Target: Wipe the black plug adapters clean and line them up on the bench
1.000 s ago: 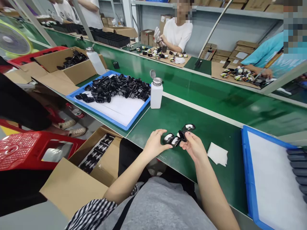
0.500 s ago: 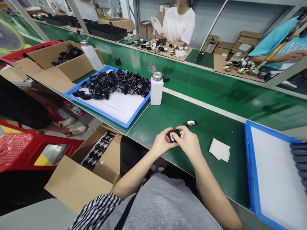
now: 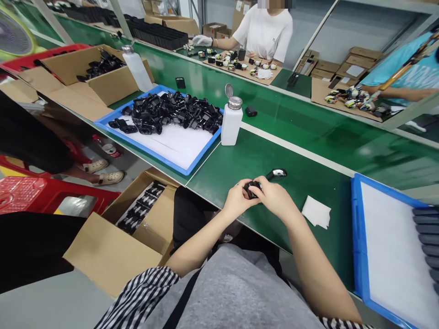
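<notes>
Workpiece [image 3: 253, 189], small and black, is gripped between both hands, above the near edge of the green bench [image 3: 212, 171]. Left hand [image 3: 237, 199] is curled around its left side; right hand [image 3: 274, 196] is closed on it with thumb and fingers. Most of it is covered by fingers, so its pointing direction and long axis can't be told.

Silver-faced part [image 3: 277, 173] is laid just beyond the right hand, long axis roughly left-right, right end slightly farther out, slim black end pointed at the hand.

White cloth [image 3: 316, 212] is spread flat on the right. Farther right, dark blocks [image 3: 425, 228] are lined up in a white-lined blue tray [image 3: 358, 242]. To the left, black parts [image 3: 171, 112] are heaped toward the far side of another blue tray [image 3: 187, 170]; white bottle [image 3: 232, 125] is stood upright at its right corner, metal lid flipped up.

Below the bench edge, an open carton [image 3: 99, 256] is filled with rows of parts. Across the bench, small parts on cardboard are attended by a white-shirted co-worker [image 3: 265, 29].
</notes>
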The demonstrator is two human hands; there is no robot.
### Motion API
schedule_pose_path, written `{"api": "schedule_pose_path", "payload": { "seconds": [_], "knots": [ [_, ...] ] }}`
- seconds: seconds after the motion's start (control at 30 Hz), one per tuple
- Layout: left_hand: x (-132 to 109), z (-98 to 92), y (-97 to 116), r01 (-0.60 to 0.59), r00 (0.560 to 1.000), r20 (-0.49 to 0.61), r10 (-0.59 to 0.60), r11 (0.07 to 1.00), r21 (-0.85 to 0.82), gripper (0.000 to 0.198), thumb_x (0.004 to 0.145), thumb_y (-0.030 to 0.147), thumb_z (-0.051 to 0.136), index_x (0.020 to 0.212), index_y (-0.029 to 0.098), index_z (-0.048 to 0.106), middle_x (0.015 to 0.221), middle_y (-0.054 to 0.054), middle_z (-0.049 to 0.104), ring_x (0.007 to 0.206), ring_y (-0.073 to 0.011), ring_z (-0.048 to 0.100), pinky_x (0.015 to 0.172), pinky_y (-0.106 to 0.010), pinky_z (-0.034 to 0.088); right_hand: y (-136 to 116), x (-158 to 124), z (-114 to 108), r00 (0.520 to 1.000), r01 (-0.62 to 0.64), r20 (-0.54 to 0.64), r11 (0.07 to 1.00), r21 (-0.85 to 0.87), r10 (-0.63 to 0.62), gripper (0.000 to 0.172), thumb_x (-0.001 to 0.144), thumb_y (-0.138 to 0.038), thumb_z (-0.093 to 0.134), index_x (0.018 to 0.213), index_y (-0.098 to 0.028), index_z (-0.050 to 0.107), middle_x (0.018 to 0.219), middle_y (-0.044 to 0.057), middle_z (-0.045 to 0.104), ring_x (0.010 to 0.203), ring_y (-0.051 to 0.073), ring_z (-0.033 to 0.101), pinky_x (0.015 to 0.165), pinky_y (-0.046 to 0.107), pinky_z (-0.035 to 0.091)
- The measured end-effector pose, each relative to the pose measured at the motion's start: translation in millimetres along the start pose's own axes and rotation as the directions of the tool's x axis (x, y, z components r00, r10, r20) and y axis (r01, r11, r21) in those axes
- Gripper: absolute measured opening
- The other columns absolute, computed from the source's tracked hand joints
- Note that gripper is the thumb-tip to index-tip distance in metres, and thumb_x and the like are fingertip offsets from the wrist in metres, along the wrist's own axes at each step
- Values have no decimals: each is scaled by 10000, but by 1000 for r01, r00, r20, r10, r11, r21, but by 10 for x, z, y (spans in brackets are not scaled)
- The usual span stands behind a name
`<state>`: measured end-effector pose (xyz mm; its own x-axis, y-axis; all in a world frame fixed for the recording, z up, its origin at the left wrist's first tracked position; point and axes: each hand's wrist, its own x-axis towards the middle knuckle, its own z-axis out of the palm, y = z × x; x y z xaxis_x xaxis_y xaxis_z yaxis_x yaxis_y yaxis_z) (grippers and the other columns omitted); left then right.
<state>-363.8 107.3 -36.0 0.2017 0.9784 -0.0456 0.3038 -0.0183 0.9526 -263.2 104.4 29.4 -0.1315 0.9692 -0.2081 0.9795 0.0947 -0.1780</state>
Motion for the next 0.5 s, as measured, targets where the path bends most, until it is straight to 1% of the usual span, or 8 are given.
{"api": "schedule_pose_path", "payload": {
  "seconds": [0.07,0.23,0.33,0.5],
  "knots": [
    [5,17,-14,-7,1000,-15,7,1000,-4,518,483,277,633,965,174,474,511,82,447,450,-63,444,499,-191,389,-12,18,-35,999,-20,26,999,-28,20,198,795,-283,340,891,-154,456,662,49,592,562,162,540,471,214,298],
    [11,37,-29,-22,1000,-22,22,1000,-10,554,478,290,650,986,167,469,602,52,495,458,-57,454,525,-202,403,-13,29,-68,998,-46,31,997,-64,48,200,789,-282,326,884,-164,455,672,49,593,563,165,539,472,216,294],
    [11,31,-17,-26,1000,-17,26,1000,11,571,469,293,658,991,165,466,628,44,508,459,-56,456,536,-205,405,-11,19,-95,998,-43,35,996,-74,46,208,795,-294,314,886,-173,457,667,44,592,548,159,534,481,218,298],
    [5,30,-8,-19,1000,-20,20,999,25,558,479,291,653,990,162,469,648,39,518,457,-50,450,538,-203,406,-26,22,-99,996,-17,81,995,-93,25,197,796,-271,314,898,-167,446,675,50,593,580,168,542,491,223,303]
  ]
}}
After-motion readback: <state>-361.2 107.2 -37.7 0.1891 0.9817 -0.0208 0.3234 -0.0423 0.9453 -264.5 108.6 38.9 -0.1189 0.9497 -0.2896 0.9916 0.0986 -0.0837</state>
